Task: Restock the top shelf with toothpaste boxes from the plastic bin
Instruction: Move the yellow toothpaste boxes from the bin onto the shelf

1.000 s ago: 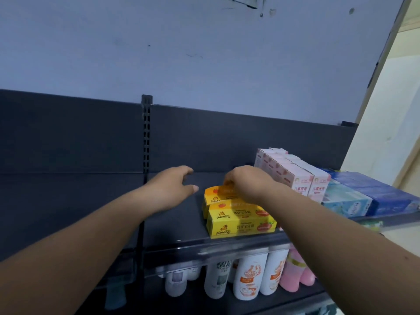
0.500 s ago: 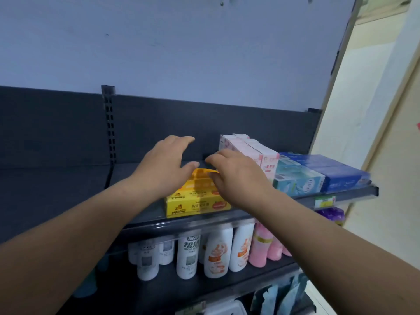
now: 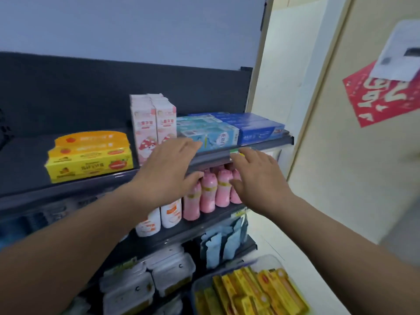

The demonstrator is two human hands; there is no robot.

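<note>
Dark top shelf holds stacked yellow toothpaste boxes; left hand and right hand hover at its edge, fingers spread, empty, above the plastic bin.

one head-worn camera looks forward and down from close by, top shelf far left, plastic bin near right.

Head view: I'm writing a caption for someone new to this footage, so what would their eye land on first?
The left hand and the right hand, both open and empty, reach out at centre near the front edge of the top shelf. Bright yellow toothpaste boxes sit stacked on that shelf at left, and more fill the plastic bin at lower right. A red poster hangs on the beige surface at upper right.
</note>
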